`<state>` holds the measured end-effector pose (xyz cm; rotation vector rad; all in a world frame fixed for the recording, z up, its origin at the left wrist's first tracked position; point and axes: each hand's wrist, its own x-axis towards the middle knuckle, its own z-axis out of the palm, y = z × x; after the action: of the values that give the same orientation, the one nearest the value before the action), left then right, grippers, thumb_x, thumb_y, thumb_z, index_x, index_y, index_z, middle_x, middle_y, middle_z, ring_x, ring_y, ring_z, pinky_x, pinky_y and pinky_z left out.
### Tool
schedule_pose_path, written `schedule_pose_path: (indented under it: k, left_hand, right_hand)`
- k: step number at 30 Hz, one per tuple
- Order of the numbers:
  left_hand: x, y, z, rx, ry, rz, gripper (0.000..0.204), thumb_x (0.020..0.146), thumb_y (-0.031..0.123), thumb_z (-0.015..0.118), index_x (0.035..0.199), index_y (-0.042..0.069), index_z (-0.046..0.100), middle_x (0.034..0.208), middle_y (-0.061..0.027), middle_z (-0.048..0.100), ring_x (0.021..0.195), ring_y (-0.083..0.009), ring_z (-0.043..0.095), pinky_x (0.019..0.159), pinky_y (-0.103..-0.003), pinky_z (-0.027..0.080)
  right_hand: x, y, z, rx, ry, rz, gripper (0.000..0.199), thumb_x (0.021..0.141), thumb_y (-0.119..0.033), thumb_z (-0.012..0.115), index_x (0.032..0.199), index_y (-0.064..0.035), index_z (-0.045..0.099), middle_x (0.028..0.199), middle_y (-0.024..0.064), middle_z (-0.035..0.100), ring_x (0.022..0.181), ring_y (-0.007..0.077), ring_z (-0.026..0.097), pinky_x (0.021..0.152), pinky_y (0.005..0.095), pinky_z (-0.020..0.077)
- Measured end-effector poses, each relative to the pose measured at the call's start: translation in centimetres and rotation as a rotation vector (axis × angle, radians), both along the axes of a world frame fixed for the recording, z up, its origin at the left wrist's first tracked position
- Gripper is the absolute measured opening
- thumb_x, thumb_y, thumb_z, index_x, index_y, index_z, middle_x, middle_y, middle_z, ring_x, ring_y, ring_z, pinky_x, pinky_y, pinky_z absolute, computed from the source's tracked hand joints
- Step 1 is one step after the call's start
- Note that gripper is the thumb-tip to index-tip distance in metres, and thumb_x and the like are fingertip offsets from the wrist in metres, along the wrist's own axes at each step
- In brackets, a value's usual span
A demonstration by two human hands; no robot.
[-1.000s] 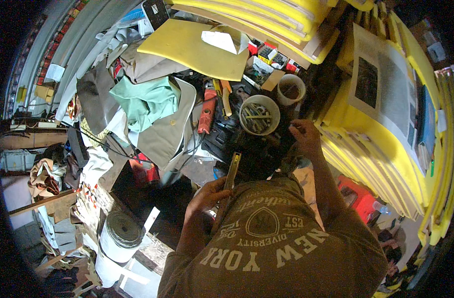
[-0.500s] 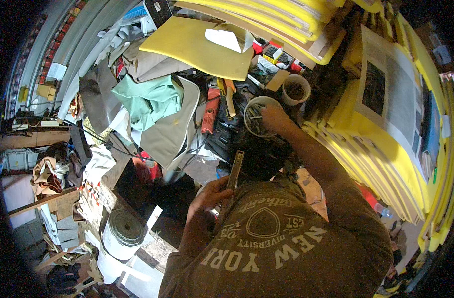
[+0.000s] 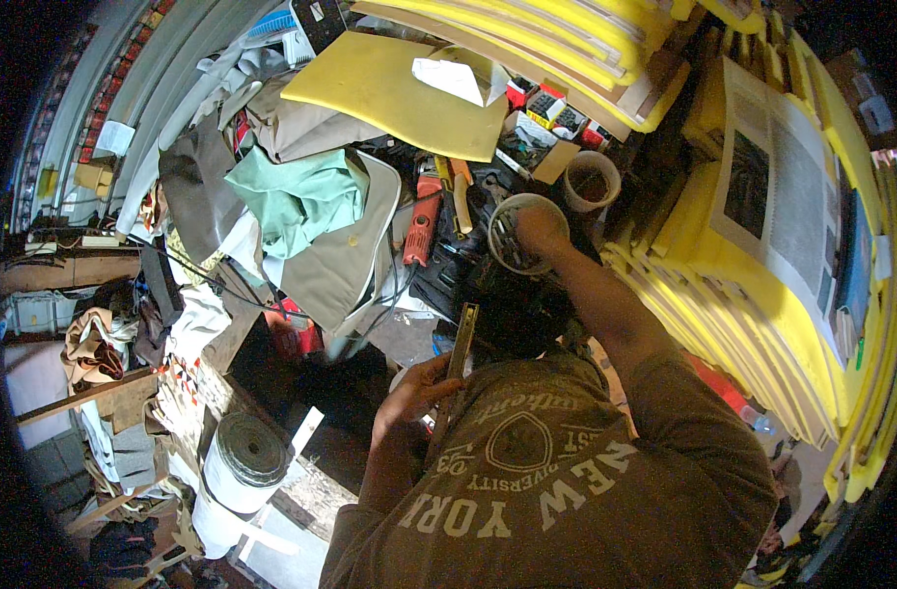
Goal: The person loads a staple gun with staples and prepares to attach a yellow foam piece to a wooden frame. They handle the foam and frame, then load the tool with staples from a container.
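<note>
Mostly clutter: yellow foam sheets [image 3: 762, 324], stacked, too many to count, fill 1 to 4 o'clock; lower edges cut off at rim. One loose foam slab [image 3: 389, 88] at 12. Green cloth [image 3: 296, 196], crumpled, at 10. Two round white tubs: one [image 3: 592, 181] open at 1, other [image 3: 512, 236] half hidden under right hand [image 3: 542, 228], fingers dipped inside, grip not discernible. Left hand [image 3: 419, 388] near centre, pinched around one thin flat metal ruler [image 3: 460, 344], upright; lower end hidden by shirt.
</note>
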<state>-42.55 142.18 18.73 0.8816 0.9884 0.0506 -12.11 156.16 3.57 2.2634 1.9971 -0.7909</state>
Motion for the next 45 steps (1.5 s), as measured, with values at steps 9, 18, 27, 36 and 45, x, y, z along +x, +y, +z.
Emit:
schedule_pose_path:
  k: [9,18,27,36,45]
  left_hand:
    - [0.2,0.2,-0.5,0.087,-0.018,-0.034,0.048,0.083,0.007,0.058,0.128,-0.002,0.044,0.114,-0.0111,0.056,0.103,-0.0169,0.051,0.089,-0.030,0.040]
    - [0.1,-0.2,-1.7,0.086,-0.038,-0.005,0.048,0.083,0.010,0.060,0.127,-0.001,0.045,0.113,-0.0097,0.056,0.100,-0.0158,0.052,0.086,-0.028,0.042]
    - [0.0,-0.2,0.6,0.025,0.087,0.006,0.043,0.084,0.009,0.058,0.124,0.000,0.047,0.102,-0.0084,0.060,0.089,-0.0145,0.055,0.078,-0.027,0.044]
    - [0.1,-0.1,0.3,0.097,0.001,0.009,0.039,0.086,0.007,0.057,0.123,0.000,0.048,0.106,-0.0067,0.058,0.094,-0.0141,0.053,0.080,-0.027,0.044]
    - [-0.3,-0.3,-0.6,0.119,-0.042,0.019,0.044,0.084,0.008,0.060,0.124,-0.003,0.046,0.110,-0.0070,0.057,0.098,-0.0137,0.051,0.085,-0.028,0.042]
  right_hand:
    - [1.5,-1.8,4.2,0.241,0.054,0.098,0.020,0.076,-0.015,0.054,0.080,0.0009,0.065,0.082,0.0200,0.064,0.072,0.0354,0.063,0.069,0.0450,0.0503]
    - [1.1,-1.6,4.8,0.129,-0.134,0.279,0.019,0.077,-0.011,0.050,0.084,0.0012,0.062,0.082,0.0195,0.064,0.078,0.0347,0.063,0.071,0.0438,0.0500]
    - [-1.6,0.4,-1.0,0.006,-0.024,0.071,0.025,0.074,-0.017,0.052,0.084,0.0018,0.065,0.087,0.0213,0.064,0.078,0.0340,0.063,0.073,0.0458,0.0478]
    - [-1.1,0.7,-3.7,0.011,-0.107,0.078,0.028,0.071,-0.027,0.060,0.082,-0.0027,0.069,0.083,0.0156,0.067,0.075,0.0324,0.063,0.073,0.0442,0.0480]
    - [-0.1,-1.6,3.5,0.122,0.118,0.021,0.028,0.069,-0.025,0.063,0.083,-0.0012,0.066,0.086,0.0170,0.064,0.079,0.0311,0.061,0.072,0.0433,0.0469]
